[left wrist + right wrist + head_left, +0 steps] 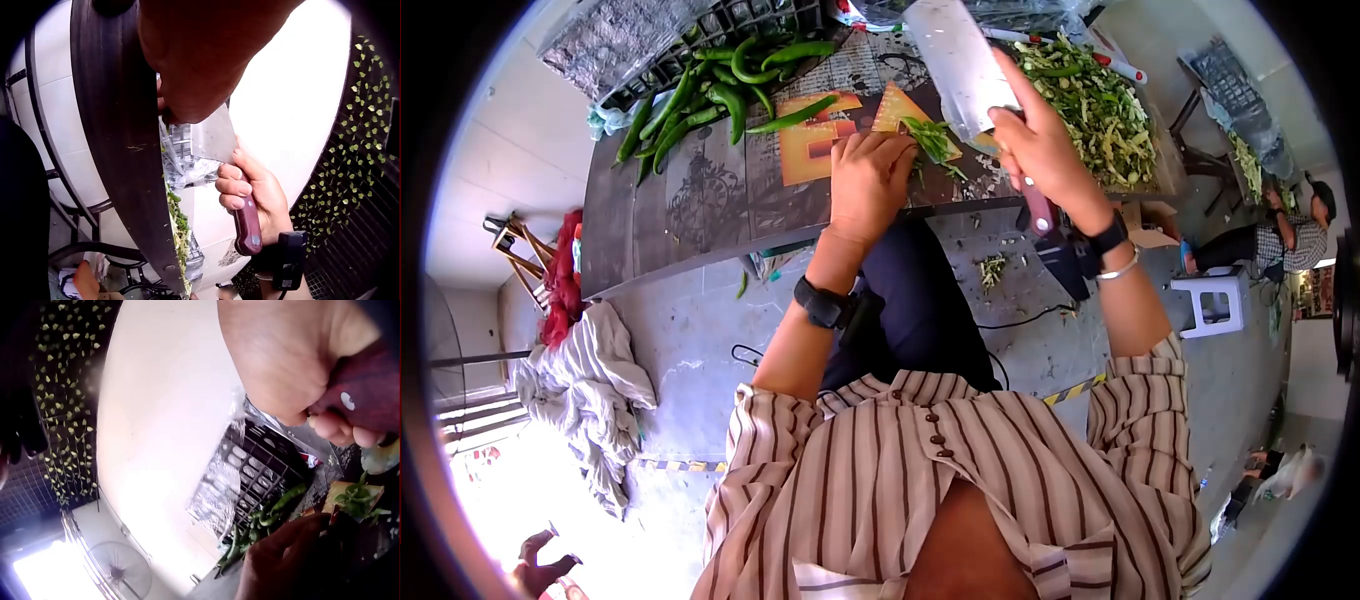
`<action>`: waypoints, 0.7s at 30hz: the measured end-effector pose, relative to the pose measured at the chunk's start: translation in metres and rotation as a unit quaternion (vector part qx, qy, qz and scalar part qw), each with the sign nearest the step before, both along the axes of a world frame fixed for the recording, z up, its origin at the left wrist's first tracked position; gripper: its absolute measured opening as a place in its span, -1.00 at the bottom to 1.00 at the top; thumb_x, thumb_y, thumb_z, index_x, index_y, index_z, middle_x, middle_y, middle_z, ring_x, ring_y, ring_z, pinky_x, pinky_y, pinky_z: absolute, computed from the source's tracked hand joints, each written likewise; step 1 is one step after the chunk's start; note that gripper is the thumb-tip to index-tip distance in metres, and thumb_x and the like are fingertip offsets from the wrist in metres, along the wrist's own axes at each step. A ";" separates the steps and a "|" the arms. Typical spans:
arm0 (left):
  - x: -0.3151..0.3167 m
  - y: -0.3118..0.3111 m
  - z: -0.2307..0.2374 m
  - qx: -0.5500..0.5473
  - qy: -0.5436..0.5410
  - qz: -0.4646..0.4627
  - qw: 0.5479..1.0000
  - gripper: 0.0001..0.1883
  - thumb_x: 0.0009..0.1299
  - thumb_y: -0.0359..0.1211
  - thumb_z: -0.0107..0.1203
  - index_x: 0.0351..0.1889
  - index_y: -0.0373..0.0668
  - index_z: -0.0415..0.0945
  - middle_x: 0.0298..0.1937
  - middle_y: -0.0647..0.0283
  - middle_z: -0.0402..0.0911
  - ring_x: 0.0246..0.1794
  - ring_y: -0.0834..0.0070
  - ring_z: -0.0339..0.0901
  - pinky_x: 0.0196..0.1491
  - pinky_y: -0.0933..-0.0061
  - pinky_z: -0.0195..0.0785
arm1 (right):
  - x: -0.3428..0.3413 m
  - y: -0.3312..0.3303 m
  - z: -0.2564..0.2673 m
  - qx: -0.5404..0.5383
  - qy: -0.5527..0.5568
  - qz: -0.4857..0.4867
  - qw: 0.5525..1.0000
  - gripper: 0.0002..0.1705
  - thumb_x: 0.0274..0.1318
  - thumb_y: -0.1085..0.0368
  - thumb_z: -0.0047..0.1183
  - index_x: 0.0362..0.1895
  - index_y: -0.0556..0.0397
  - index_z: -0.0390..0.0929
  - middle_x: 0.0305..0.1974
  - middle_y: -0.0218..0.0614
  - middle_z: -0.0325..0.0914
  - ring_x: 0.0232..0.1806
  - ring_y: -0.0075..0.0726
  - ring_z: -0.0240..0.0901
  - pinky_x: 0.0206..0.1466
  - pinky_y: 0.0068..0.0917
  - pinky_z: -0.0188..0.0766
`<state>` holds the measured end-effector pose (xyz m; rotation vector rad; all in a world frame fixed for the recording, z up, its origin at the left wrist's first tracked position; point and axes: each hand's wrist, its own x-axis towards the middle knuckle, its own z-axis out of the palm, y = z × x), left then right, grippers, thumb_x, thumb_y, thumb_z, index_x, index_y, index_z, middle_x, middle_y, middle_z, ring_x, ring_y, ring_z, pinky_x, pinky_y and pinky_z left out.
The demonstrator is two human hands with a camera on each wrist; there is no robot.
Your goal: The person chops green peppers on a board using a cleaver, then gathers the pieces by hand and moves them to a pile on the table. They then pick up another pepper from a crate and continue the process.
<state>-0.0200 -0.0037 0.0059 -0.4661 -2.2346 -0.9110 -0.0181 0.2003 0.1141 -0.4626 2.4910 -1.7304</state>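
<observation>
My right hand (1045, 150) grips the dark red handle (249, 226) of a cleaver, its broad blade (962, 65) raised above the table and tilted. My left hand (870, 185) is at the table's near edge, its fingers curled down against cut green peppers (932, 140) that stick out on its right side; what lies under the palm is hidden. In the right wrist view the left hand (281, 559) is beside the same cut pieces (357, 500). Whole green peppers (730, 85) lie in a pile behind and left of it.
A heap of chopped peppers (1095, 115) covers the table's right side. Behind the whole peppers stands a black crate (259, 472) with plastic wrap. A white stool (1212, 300) stands on the floor at right, near another person (1290, 240). The table's near edge (700, 262) runs before me.
</observation>
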 end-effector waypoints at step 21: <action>-0.009 0.000 0.018 -0.047 -0.147 -0.030 0.988 -0.63 0.18 -0.37 0.28 -0.01 -0.16 0.62 -0.15 0.10 0.61 -0.09 0.10 0.55 -0.03 0.17 0.39 | 0.107 0.041 -0.043 -0.241 -0.192 -0.157 0.938 -0.25 0.44 0.31 -0.19 0.59 -0.36 -0.15 -0.53 -0.51 0.23 -0.66 -0.67 0.12 -0.62 -0.62 0.20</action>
